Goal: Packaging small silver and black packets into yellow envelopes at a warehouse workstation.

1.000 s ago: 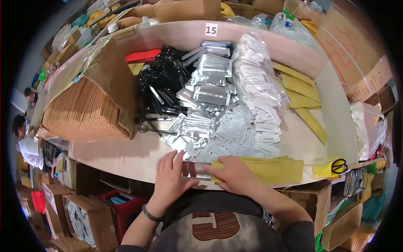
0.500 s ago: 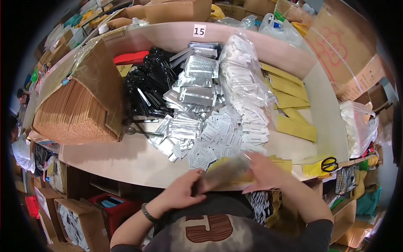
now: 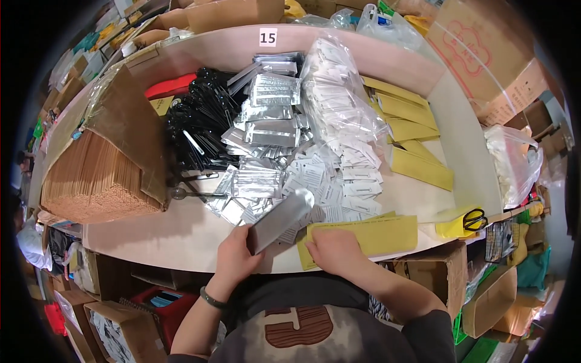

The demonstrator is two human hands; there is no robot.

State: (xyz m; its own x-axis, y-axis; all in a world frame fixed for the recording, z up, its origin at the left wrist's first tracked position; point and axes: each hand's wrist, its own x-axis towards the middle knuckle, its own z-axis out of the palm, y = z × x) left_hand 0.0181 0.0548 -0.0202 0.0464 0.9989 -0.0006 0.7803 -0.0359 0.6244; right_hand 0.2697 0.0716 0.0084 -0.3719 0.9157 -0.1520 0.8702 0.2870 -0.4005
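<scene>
My left hand is curled around the lower end of a flat grey foil pouch, thumb on one face and the other fingers wrapped behind it, so the pouch slants up and to the right above the near edge of the pale curved table. The grip is closed firmly on the pouch; its upper end hangs over the loose white paper tags without my being able to tell whether it touches them.

My right hand lies palm down, fingers flat and spread only slightly, pressing on the left end of a long yellow paper envelope that runs along the near edge of the table. It grips nothing; it only rests on the envelope.

Behind the pouch, toward the middle of the table, is a heap of silver foil packets, with a pile of black plastic pieces to its left. A stack of brown cardboard sheets fills the left edge. Black-handled scissors sit on a yellow pad at the near right corner.
</scene>
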